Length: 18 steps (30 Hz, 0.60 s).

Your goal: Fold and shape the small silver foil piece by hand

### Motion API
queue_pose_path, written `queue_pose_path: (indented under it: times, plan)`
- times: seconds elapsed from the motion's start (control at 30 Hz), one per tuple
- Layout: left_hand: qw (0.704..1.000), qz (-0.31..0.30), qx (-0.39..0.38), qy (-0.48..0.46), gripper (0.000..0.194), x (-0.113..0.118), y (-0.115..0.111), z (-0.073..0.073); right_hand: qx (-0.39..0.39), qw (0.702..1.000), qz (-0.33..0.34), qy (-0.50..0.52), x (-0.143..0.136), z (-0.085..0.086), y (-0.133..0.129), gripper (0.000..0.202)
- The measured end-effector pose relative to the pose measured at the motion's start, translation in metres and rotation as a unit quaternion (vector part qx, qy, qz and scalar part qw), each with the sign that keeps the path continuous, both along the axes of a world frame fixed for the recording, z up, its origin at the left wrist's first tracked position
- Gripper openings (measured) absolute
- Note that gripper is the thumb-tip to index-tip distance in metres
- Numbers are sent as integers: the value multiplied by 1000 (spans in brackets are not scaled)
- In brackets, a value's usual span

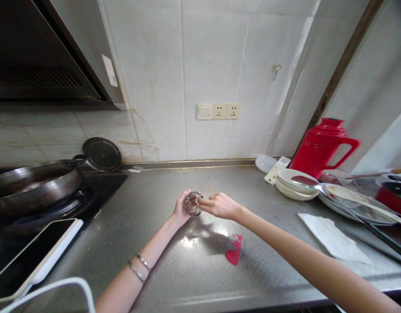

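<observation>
My left hand (181, 208) is wrapped round a small, shiny, cup-like container (188, 203) with a brownish, glassy rim, tipped so that its mouth faces me. At that mouth, the fingers of my right hand (221, 206) are pinched together with their tips at or just inside the rim. Something pale shows inside near the fingertips; I cannot make out what it is or whether my right hand grips it. Both hands are above the metal countertop (148, 243). A torn red scrap (233, 251) lies on the counter below my right hand.
To the left, a metal pan (40, 184) sits on the black stove, with a phone (34, 258) in front and a white cable (73, 281) nearby. On the right are stacked white bowls (296, 182), a red thermos (319, 150), a plate of utensils (356, 202) and white paper (332, 237).
</observation>
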State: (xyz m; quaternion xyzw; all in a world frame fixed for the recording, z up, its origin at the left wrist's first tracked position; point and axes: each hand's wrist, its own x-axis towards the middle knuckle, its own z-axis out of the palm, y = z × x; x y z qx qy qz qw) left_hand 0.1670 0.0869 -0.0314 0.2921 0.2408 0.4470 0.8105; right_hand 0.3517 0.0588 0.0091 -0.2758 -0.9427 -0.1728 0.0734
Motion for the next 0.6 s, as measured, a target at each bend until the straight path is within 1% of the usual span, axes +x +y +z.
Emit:
queue_pose_path:
  times: [0.1,0.17,0.2,0.27,0.33,0.4,0.43,0.47,0.5,0.53,0.6]
  plan:
    - [999,43,13,-9,37,3,-3,3,-39,997,-55,27,-9,-6,-11,20]
    - [998,65,13,-11,37,5,-5,4,-77,990,-85,87,-19,-16,-21,25]
    - [997,73,11,-12,37,6,-7,4,-95,982,-96,135,-26,-23,-26,28]
    - [996,88,7,-13,37,9,-10,4,-128,952,-112,255,-41,-37,-35,33]
    - [994,109,7,-12,37,11,-12,2,-158,907,-117,372,-56,-51,-39,35]
    - [991,131,6,-10,37,13,-13,1,-174,869,-117,449,-68,-61,-38,28]
    - [991,137,5,-10,37,14,-13,0,-170,856,-115,473,-71,-64,-36,25]
    - [990,138,4,-11,37,15,-13,-1,-161,851,-116,486,-73,-65,-33,22]
    - [991,135,4,-15,37,15,-13,-1,-151,853,-116,486,-73,-66,-31,19]
    - [991,131,6,-19,37,15,-12,-1,-140,861,-116,475,-71,-65,-28,18]
    - [993,116,15,-29,37,13,-10,1,-124,890,-119,422,-63,-60,-23,16]
